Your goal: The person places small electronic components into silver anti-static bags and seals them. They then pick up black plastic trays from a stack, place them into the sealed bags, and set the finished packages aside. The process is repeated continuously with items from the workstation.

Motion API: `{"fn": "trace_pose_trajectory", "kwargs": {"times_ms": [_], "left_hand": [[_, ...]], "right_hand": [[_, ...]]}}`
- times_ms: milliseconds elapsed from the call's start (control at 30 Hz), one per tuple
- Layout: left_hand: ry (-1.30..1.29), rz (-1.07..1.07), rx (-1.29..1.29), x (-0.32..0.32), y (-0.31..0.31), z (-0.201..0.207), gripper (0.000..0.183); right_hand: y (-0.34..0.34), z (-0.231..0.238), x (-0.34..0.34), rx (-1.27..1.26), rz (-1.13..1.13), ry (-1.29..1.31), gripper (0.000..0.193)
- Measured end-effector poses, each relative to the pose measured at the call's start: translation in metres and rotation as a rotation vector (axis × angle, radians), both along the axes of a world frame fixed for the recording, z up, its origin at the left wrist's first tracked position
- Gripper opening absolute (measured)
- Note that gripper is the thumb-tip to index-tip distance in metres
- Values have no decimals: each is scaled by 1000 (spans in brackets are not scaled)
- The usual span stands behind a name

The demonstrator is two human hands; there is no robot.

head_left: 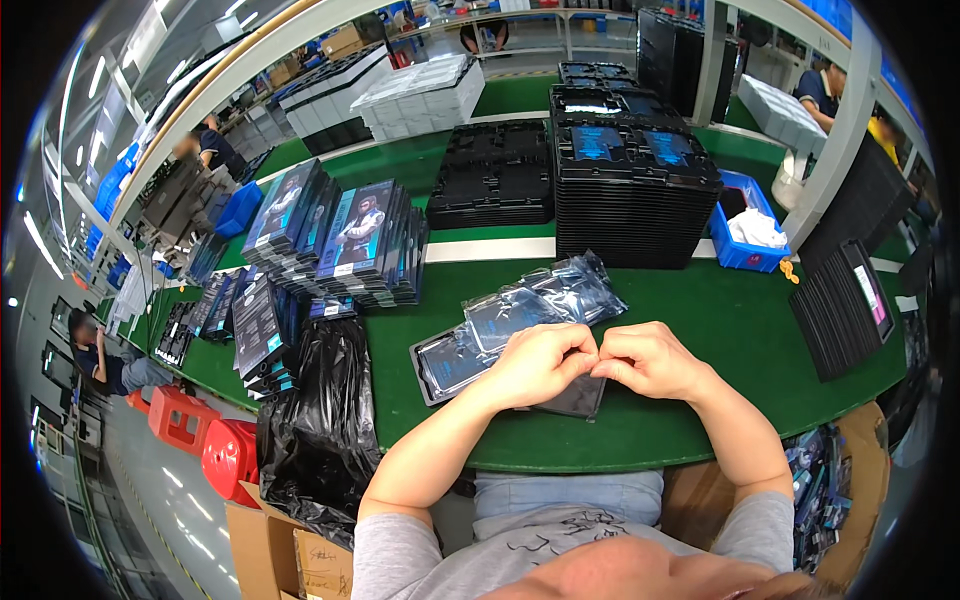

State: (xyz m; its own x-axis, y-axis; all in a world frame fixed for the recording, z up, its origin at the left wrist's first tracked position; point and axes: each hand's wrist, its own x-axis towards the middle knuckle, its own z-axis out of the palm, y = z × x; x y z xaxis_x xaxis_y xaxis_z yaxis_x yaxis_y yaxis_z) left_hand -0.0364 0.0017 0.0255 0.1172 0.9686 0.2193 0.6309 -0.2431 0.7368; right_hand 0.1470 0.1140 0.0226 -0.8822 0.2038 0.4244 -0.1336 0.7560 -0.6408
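My left hand [546, 362] and my right hand [652, 362] meet above the green table, thumbs and fingers pinched close together. Between and below them hangs or lies a dark flat packet [577, 397], which looks wrapped in clear film; both hands pinch at its upper edge, mostly hidden by the fingers. Just beyond are several dark flat items in clear plastic bags [505, 318], overlapping one another. The nearest of these lie over a black tray [430, 385], left of my left hand.
Stacked printed boxes [358, 235] stand at left, beside a black plastic bag [330, 400] draped over the edge. Tall stacks of black trays [625, 215] rise ahead. A blue bin [745, 250] and leaning black trays [840, 315] are at right. A filled carton [855, 460] sits below.
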Motion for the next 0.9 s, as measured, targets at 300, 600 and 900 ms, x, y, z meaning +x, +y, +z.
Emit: {"fn": "trace_pose_trajectory", "kwargs": {"times_ms": [300,600,900], "left_hand": [[-287,-100,-141,-6,4,-7,10],[-612,-110,-271,-3,8,-23,12],[-744,-18,-331,-5,10,-24,12]], "right_hand": [[-3,1,-2,272,-14,192,18],[-9,10,-2,619,-88,285,23],[-10,14,-3,695,-143,339,25]]}}
